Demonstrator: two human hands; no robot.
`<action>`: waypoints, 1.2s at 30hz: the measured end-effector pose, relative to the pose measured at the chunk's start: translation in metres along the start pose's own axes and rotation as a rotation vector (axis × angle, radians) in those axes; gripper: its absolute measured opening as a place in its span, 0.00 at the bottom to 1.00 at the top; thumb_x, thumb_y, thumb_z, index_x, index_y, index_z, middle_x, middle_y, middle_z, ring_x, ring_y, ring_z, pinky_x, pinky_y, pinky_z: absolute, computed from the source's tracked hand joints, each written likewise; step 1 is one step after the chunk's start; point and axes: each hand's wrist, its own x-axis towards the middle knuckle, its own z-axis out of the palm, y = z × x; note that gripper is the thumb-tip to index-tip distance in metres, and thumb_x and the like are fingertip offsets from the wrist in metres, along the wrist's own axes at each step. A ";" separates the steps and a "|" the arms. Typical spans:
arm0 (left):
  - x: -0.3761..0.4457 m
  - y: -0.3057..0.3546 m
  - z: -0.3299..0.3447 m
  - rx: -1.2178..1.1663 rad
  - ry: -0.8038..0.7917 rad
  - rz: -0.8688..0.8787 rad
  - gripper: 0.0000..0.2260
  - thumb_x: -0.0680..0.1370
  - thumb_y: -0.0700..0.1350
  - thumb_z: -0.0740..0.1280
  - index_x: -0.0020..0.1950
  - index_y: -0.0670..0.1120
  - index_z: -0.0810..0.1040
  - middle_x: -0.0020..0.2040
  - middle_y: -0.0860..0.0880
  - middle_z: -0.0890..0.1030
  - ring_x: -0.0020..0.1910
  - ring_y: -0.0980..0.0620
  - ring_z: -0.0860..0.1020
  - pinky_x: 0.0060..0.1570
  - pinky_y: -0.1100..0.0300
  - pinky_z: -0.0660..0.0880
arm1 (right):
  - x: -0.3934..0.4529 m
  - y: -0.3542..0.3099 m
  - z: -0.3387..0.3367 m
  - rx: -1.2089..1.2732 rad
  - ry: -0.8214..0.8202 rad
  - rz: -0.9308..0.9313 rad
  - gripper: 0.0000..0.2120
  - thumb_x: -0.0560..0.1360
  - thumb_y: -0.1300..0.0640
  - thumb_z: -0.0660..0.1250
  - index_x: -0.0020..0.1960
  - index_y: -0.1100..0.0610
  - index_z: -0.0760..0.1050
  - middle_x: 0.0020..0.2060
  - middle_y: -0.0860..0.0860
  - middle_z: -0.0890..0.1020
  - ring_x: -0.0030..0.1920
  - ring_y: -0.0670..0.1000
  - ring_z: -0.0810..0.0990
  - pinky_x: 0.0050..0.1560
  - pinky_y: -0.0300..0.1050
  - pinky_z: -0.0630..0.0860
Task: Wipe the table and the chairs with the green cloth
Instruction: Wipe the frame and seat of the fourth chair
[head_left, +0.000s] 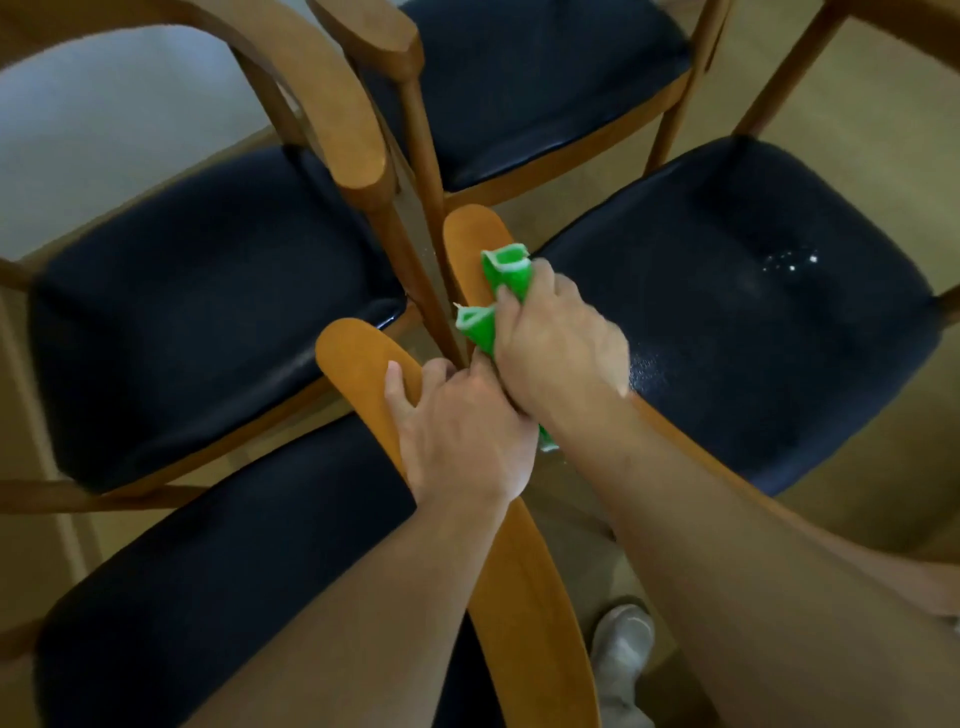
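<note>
Green cloth (496, 291) bunched inside right hand (558, 345) fingers; left hand (462, 431) grips armrest (363, 358).

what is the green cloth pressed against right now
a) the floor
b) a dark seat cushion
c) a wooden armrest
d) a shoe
c: the right hand holds the green cloth bunched against a wooden armrest, beside the dark seat cushion, not on it.

Smooth satin wooden armrest (470, 244), dark, perhaps leather, faintly glossy seat (753, 291), soft green cloth (506, 273)
</note>
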 end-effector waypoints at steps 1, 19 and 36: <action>0.000 0.000 0.000 0.004 0.000 0.005 0.08 0.74 0.56 0.61 0.42 0.55 0.76 0.37 0.57 0.77 0.56 0.52 0.73 0.71 0.43 0.49 | 0.000 -0.001 0.001 -0.011 -0.008 -0.008 0.24 0.81 0.42 0.46 0.71 0.55 0.61 0.62 0.53 0.74 0.51 0.59 0.78 0.43 0.53 0.64; -0.002 0.008 -0.001 0.069 0.042 -0.050 0.11 0.78 0.46 0.55 0.49 0.48 0.77 0.44 0.47 0.78 0.59 0.44 0.73 0.72 0.40 0.51 | -0.114 0.158 -0.054 -0.118 -0.115 0.309 0.24 0.79 0.40 0.43 0.34 0.51 0.66 0.29 0.47 0.69 0.28 0.49 0.66 0.28 0.44 0.54; -0.081 0.155 0.031 -0.521 0.042 0.432 0.12 0.82 0.42 0.58 0.62 0.43 0.76 0.55 0.53 0.76 0.56 0.60 0.71 0.54 0.74 0.64 | -0.137 0.210 -0.087 -0.185 -0.222 0.087 0.25 0.81 0.40 0.43 0.39 0.50 0.72 0.30 0.48 0.70 0.44 0.56 0.80 0.69 0.67 0.52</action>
